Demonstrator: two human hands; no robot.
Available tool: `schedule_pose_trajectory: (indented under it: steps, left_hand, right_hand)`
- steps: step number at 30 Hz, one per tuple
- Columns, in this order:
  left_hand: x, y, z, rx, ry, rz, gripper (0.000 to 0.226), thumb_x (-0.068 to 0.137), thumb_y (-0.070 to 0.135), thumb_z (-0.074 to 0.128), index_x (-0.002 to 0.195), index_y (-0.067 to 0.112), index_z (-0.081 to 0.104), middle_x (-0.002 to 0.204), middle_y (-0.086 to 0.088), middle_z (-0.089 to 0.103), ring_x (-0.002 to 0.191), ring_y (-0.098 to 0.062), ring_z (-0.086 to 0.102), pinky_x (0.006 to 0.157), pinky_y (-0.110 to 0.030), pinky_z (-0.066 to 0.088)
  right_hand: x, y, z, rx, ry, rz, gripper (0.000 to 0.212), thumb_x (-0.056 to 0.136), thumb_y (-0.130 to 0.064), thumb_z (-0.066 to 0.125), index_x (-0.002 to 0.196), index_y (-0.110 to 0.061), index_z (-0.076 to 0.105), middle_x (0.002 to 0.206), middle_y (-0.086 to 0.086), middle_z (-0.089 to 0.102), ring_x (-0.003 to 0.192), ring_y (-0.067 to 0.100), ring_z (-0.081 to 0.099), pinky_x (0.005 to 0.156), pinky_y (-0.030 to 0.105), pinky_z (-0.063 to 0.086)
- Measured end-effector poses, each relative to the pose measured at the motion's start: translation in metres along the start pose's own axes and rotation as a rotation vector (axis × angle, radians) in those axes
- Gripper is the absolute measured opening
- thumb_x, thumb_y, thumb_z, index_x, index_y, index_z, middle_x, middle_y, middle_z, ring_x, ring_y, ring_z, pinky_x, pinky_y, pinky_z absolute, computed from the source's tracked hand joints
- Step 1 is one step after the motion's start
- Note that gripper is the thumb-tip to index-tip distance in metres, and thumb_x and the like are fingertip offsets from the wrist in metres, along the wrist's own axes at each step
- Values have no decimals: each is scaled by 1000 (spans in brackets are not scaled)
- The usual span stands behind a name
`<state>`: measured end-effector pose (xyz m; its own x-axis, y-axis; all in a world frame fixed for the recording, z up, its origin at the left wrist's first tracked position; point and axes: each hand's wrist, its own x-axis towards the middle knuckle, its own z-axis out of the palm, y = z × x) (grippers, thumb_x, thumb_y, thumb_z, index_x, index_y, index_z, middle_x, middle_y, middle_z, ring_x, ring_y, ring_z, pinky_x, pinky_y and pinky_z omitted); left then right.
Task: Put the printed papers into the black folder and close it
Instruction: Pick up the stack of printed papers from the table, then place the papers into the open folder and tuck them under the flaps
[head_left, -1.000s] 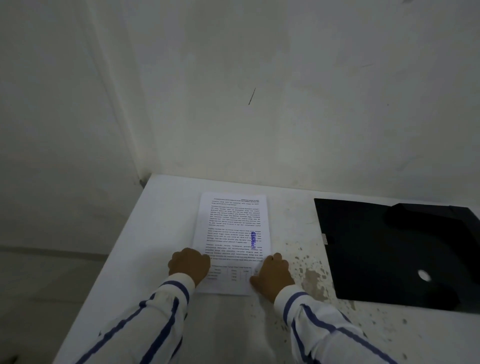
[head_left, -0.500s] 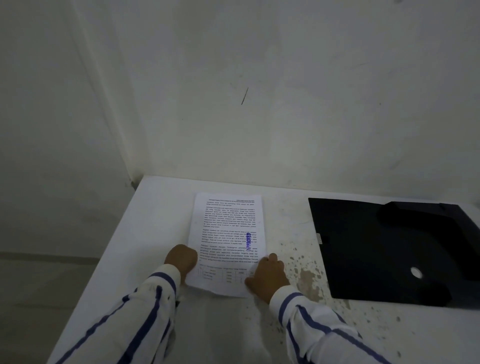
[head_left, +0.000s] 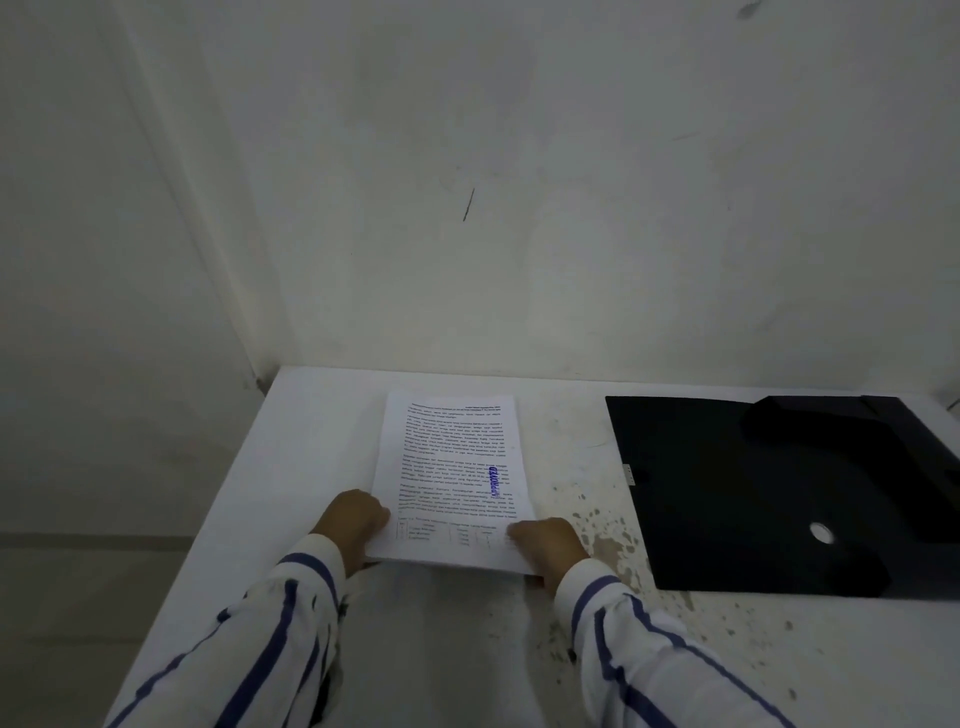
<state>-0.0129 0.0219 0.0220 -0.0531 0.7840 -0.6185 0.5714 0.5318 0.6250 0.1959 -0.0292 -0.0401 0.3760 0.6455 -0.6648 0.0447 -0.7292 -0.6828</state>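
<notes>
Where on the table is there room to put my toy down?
Bare table lies left of the papers, and a stained strip runs between papers and black folder. The near right, below the folder, is free too. It is crowded at the papers' near edge, where the left hand and right hand grip.

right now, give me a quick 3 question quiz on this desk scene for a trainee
1. True or false: the printed papers already lie inside the black folder.
2. Which corners of the papers do the left hand and right hand grip? A near corners, B far corners, C one near and one far.
3. Fill in: the folder lies to the ____ of the papers on the white table.

Key: 1 false, the papers lie on the table apart from the folder. 2 A. 3 right.
</notes>
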Motion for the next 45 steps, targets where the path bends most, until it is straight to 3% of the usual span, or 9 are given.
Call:
schedule_pose_trajectory:
  steps: [4, 8, 13, 15, 22, 26, 32, 37, 45]
  left_hand:
    - [-5, -5, -3, -205, -29, -30, 15, 95, 6, 48, 108, 0, 51, 123, -24, 55, 103, -38, 53, 83, -45, 53]
    - [-17, 0, -1, -233, -8, 17, 12, 94, 5, 48, 101, 2, 57, 105, -18, 60, 92, -36, 59, 80, -45, 55]
    - [-35, 19, 13, -251, -4, 81, 12, 95, 5, 46, 93, 9, 57, 86, -9, 62, 77, -27, 59, 64, -33, 53]
    - [-42, 30, 25, -249, 3, 111, 11, 95, 6, 46, 95, 10, 56, 87, -7, 61, 76, -26, 58, 66, -33, 53]
    - [-68, 82, 106, -238, -15, 188, 15, 95, 6, 43, 99, 7, 58, 109, -17, 63, 99, -38, 61, 92, -51, 53]
    - [-78, 118, 170, -253, -53, 232, 21, 95, 5, 42, 106, 3, 60, 116, -19, 64, 99, -37, 62, 92, -48, 52]
    - [-91, 156, 253, -279, -42, 270, 24, 95, 5, 43, 113, 1, 59, 121, -18, 62, 106, -37, 60, 95, -45, 50]
    - [-91, 164, 299, -234, -8, 279, 19, 92, 3, 42, 99, 5, 60, 107, -12, 63, 79, -22, 61, 69, -29, 49]
    - [-65, 154, 345, -119, -1, 191, 32, 91, 4, 42, 120, 1, 55, 122, -17, 60, 99, -29, 56, 85, -33, 43]
  right_hand:
    - [-5, -2, -8, 25, -65, 31, 16, 83, -21, 64, 95, -12, 57, 82, 6, 62, 75, 26, 61, 55, 29, 53]
    - [-8, 0, -21, 227, -166, 15, 22, 82, -12, 64, 102, -6, 58, 101, 17, 66, 91, 35, 63, 81, 46, 57]
    - [-13, 2, -51, 487, -281, -14, 18, 82, -4, 62, 100, -6, 61, 100, 19, 70, 88, 35, 66, 65, 40, 58]
    - [-12, -1, -71, 513, -287, -70, 18, 82, -1, 61, 100, -5, 63, 98, 19, 71, 88, 35, 67, 75, 45, 58]
    - [-6, -2, -184, 458, -93, -239, 30, 81, 5, 59, 105, -12, 53, 95, 11, 67, 83, 29, 68, 68, 40, 58]
    - [0, 1, -261, 390, -31, -331, 50, 81, 7, 58, 124, -16, 45, 103, 9, 64, 89, 27, 64, 73, 40, 56]
    - [9, 15, -347, 299, 48, -394, 46, 82, 8, 56, 122, -13, 47, 87, -4, 61, 77, 12, 62, 52, 22, 47]
    - [23, 36, -371, 189, 146, -412, 44, 81, 7, 53, 119, -14, 49, 84, -6, 62, 78, 10, 61, 53, 21, 47]
    - [44, 64, -366, -160, 252, -439, 47, 84, 4, 44, 127, -14, 44, 118, 13, 55, 98, 23, 54, 82, 34, 50]
